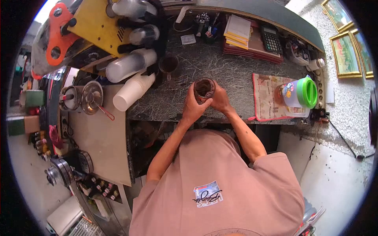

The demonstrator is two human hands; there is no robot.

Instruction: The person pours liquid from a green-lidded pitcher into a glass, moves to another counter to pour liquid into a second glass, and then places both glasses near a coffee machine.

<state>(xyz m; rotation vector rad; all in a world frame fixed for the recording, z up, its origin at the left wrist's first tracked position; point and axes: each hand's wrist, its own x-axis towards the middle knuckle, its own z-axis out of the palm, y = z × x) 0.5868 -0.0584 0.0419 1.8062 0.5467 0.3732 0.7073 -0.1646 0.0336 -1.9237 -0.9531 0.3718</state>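
Nearest to the camera is the pinkish-brown T-shirt [240, 177] of the person, with 1 printed picture and letters on the chest. Beyond it, both arms reach forward to the edge of the dark, veined counter [232, 74]. The left hand [195, 105] and the right hand [220, 98] close around 1 clear glass [204, 88], from its 2 sides; the grip is only as wide as the glass. Dark contents are visible inside the glass, which is at the counter's near edge, in front of the chest. Whether its base touches the counter, I cannot tell. Left of the hands, 1 dark cup [168, 64] stands on the counter, near the white paper cups [134, 91]. On the right, 1 pitcher with green lid [296, 93] lies on the red-edged cloth [264, 103].
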